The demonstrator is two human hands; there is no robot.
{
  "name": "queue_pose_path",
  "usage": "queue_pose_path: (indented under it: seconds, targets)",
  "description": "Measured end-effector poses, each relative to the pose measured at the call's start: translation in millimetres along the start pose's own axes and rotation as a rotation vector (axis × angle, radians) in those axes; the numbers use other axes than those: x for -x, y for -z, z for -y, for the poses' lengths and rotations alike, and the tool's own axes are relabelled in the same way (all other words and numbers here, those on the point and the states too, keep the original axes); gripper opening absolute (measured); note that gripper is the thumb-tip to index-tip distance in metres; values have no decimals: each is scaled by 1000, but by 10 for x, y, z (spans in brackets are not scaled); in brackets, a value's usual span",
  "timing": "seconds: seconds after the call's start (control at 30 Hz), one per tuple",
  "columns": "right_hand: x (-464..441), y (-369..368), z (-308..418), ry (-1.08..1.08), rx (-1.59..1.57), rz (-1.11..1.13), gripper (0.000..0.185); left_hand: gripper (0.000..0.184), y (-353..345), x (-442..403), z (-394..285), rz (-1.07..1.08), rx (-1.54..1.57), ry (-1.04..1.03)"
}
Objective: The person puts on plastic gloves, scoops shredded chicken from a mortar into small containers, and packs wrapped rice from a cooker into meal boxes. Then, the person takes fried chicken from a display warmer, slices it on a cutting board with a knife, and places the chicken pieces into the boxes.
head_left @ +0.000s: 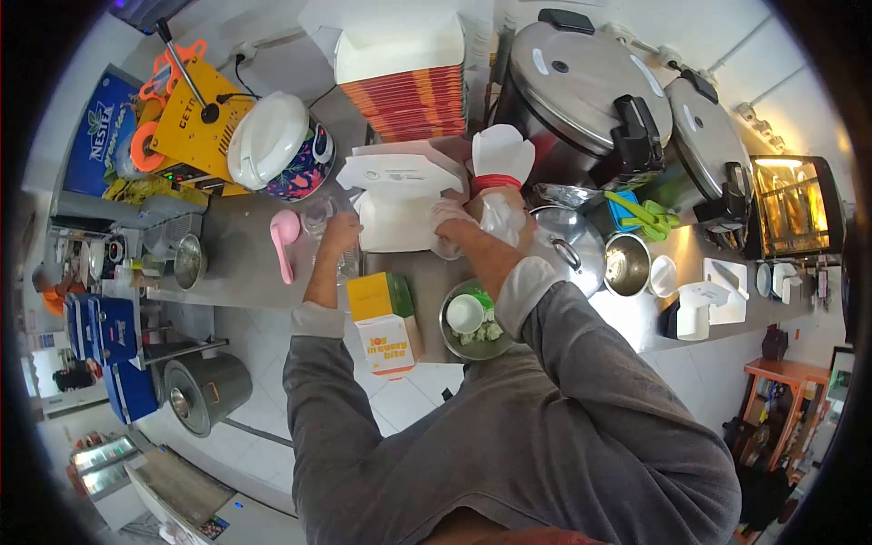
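A white cardboard takeaway box (pixel 397 221) lies on the counter in front of me, its lid (pixel 400 170) folded up at the back. My left hand (pixel 341 232) is closed at the box's left edge, beside clear plastic containers (pixel 318 216). On the opposite side, my right hand (pixel 451 221) is closed at the right edge; clear plastic, perhaps a glove, covers its fingers. Near my right forearm are a clear plastic bag (pixel 502 218) and a white paper food pail (pixel 502 156). A yellow and white printed carton (pixel 386 331) stands nearer to me.
Stacked red-and-white boxes (pixel 409 95) stand behind. Large rice cookers (pixel 581 82) fill the back right, near a lidded steel pot (pixel 568 245). A pink scoop (pixel 285 238) lies left. A metal bowl (pixel 490 350) holding a white cup sits at the front edge.
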State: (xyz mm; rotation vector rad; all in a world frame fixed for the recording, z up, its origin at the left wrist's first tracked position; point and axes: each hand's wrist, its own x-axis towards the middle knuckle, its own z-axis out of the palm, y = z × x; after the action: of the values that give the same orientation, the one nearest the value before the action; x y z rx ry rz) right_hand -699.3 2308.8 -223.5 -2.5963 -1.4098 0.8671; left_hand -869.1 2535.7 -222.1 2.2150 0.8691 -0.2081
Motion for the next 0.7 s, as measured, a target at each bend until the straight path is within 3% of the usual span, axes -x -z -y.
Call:
queue_pose_path:
  seconds: [0.17, 0.27, 0.37, 0.4, 0.47, 0.5, 0.6, 0.7]
  targets:
    - [625, 497, 86, 66, -5, -195, 24, 26, -147, -150, -256, 19, -545, -20]
    - [1151, 1081, 276, 31, -3, -346, 29, 22, -3, 23, -594, 329, -315, 104]
    - [1941, 1567, 207, 50, 34, -359, 25, 5, -105, -129, -51, 130, -618, -196]
    - [2176, 1592, 126, 67, 75, -385, 23, 8, -129, -116, 80, 24, -536, -152]
    - [2302, 1287, -72, 38, 134, -508, 26, 16, -137, -86, 297, -189, -372, -62]
    - [2338, 1138, -125, 20, 175, -558, 28, 28, -113, -93, 318, -132, -321, -19]
    - [2191, 622, -232, 15, 316, -617, 31, 34, -126, 30, 85, -16, -189, 17]
    - [1753, 8, -392, 181, 276, -621, 21, 34, -342, 7, 18, 58, -33, 176]
